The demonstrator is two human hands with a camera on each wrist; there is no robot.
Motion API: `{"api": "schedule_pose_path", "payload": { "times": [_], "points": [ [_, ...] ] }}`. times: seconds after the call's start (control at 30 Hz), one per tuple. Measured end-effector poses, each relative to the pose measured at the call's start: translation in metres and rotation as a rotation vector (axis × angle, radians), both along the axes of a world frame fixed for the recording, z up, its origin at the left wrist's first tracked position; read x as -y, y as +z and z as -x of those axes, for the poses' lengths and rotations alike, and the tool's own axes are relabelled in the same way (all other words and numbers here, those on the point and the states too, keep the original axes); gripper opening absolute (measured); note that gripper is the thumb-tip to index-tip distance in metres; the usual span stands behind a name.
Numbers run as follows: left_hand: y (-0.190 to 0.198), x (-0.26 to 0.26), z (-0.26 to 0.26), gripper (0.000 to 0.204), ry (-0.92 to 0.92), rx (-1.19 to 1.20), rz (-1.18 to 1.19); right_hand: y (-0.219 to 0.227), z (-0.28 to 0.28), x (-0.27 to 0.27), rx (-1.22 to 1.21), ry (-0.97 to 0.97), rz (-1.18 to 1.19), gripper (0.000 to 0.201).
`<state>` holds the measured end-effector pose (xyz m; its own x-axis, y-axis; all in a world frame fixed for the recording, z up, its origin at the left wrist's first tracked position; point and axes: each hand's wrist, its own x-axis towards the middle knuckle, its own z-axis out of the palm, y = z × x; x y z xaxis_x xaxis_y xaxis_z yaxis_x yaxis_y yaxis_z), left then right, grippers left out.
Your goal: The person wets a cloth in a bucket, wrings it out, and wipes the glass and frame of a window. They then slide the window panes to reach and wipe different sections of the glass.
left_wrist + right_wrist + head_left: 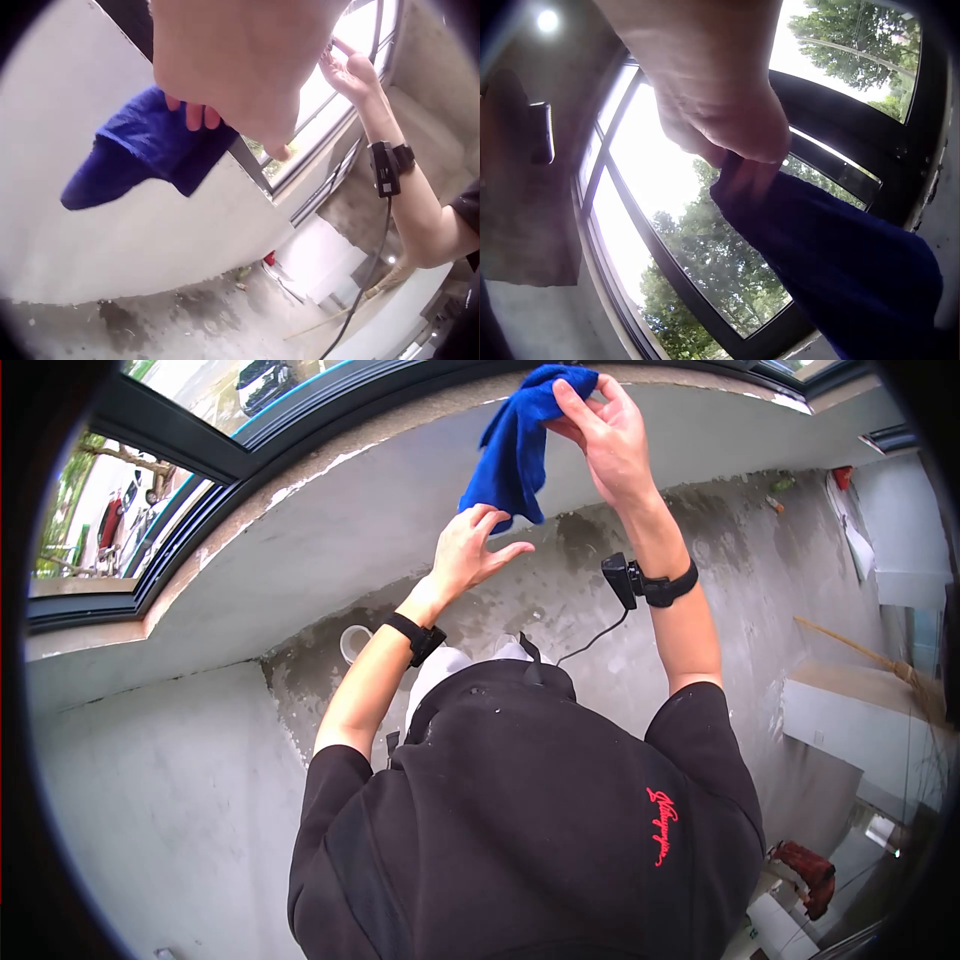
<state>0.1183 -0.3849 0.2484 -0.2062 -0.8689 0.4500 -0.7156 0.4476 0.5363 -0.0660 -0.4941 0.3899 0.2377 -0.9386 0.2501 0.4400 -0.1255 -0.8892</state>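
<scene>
A blue cloth (517, 455) hangs in loose folds in front of the window ledge. High up, my right hand (608, 445) pinches its upper end between thumb and fingers; the right wrist view shows the dark blue fabric (840, 255) trailing from those fingers. Lower down is my left hand (470, 552), its fingers loosely bent at the cloth's bottom edge and its thumb held out to the side, away from the fabric. The left wrist view has the left fingertips (194, 116) overlapping the cloth (154, 142).
Dark window frames (190, 435) run along a rough-edged ledge (400, 420), with trees (727, 247) outside. Below is a pale wall (350, 510) above a stained floor (740, 560). A white round container (354, 644) stands near the left forearm; a broom (850, 643) lies at the right.
</scene>
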Motion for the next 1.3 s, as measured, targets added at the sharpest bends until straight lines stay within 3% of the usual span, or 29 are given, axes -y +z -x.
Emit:
{"api": "schedule_pose_path", "payload": {
  "times": [0.07, 0.13, 0.17, 0.27, 0.33, 0.37, 0.4, 0.47, 0.5, 0.53, 0.6, 0.67, 0.73, 0.8, 0.83, 0.97, 1.03, 1.07, 1.13, 1.3],
  "points": [
    [0.001, -0.003, 0.022, 0.054, 0.018, -0.011, 0.074, 0.003, 0.006, -0.002, -0.001, 0.048, 0.046, 0.027],
    [0.006, -0.003, 0.039, 0.061, 0.261, 0.006, -0.195, 0.015, 0.012, -0.004, -0.023, 0.046, 0.048, 0.026],
    [0.004, 0.005, 0.045, 0.065, 0.316, 0.005, -0.155, 0.024, 0.017, -0.002, -0.048, 0.122, 0.056, 0.021],
    [0.0, 0.025, 0.06, 0.045, 0.397, -0.092, -0.128, 0.053, 0.034, -0.001, -0.145, 0.212, 0.091, 0.016],
    [0.0, 0.035, 0.063, 0.032, 0.395, -0.126, -0.135, 0.065, 0.051, 0.011, -0.219, 0.371, 0.185, 0.015],
    [0.0, 0.036, 0.061, 0.029, 0.345, -0.147, -0.08, 0.067, 0.062, 0.017, -0.268, 0.354, 0.19, 0.012],
    [-0.003, 0.036, 0.057, 0.026, 0.299, -0.162, -0.025, 0.056, 0.082, 0.034, -0.385, 0.348, 0.184, 0.025],
    [-0.013, 0.037, 0.042, 0.022, 0.28, -0.254, 0.002, 0.056, 0.106, 0.029, -0.613, 0.086, 0.272, 0.027],
    [-0.015, 0.038, 0.032, 0.02, 0.257, -0.343, 0.018, 0.043, 0.123, 0.037, -0.651, 0.045, 0.254, 0.028],
    [-0.014, 0.038, 0.022, 0.017, 0.256, -0.457, -0.114, 0.024, 0.14, 0.045, -0.688, 0.006, 0.236, 0.029],
    [0.012, 0.029, 0.007, 0.017, 0.35, -0.476, -0.232, 0.001, 0.158, 0.037, -0.918, -0.191, 0.246, 0.026],
    [0.012, 0.03, -0.006, 0.016, 0.36, -0.397, -0.167, -0.036, 0.166, 0.026, -0.739, -0.275, 0.174, 0.026],
    [0.012, 0.032, -0.016, 0.014, 0.273, -0.324, 0.055, -0.073, 0.18, 0.022, -0.668, -0.229, 0.143, 0.02],
    [0.017, 0.031, -0.028, 0.016, 0.24, -0.234, 0.092, -0.095, 0.183, 0.004, -0.585, -0.181, 0.005, 0.03],
    [0.021, 0.03, -0.034, 0.019, 0.203, -0.152, 0.135, -0.116, 0.196, 0.004, -0.737, -0.194, 0.027, 0.028],
    [0.035, 0.017, -0.053, 0.025, 0.017, 0.127, 0.0, -0.162, 0.199, -0.034, -0.758, -0.181, -0.007, 0.028],
    [0.028, 0.008, -0.052, 0.024, -0.19, 0.137, -0.104, -0.185, 0.204, -0.055, -0.904, -0.188, -0.039, 0.028],
    [0.023, 0.001, -0.048, 0.024, -0.29, 0.159, -0.149, -0.204, 0.207, -0.066, -0.842, -0.177, -0.088, 0.027],
    [0.004, -0.014, -0.036, 0.023, -0.4, 0.169, -0.25, -0.266, 0.231, -0.087, -0.839, -0.168, -0.151, 0.025],
    [-0.053, -0.03, -0.006, 0.015, -0.535, 0.121, -0.467, -0.307, 0.255, -0.163, -0.882, -0.215, -0.412, 0.028]
  ]
}}
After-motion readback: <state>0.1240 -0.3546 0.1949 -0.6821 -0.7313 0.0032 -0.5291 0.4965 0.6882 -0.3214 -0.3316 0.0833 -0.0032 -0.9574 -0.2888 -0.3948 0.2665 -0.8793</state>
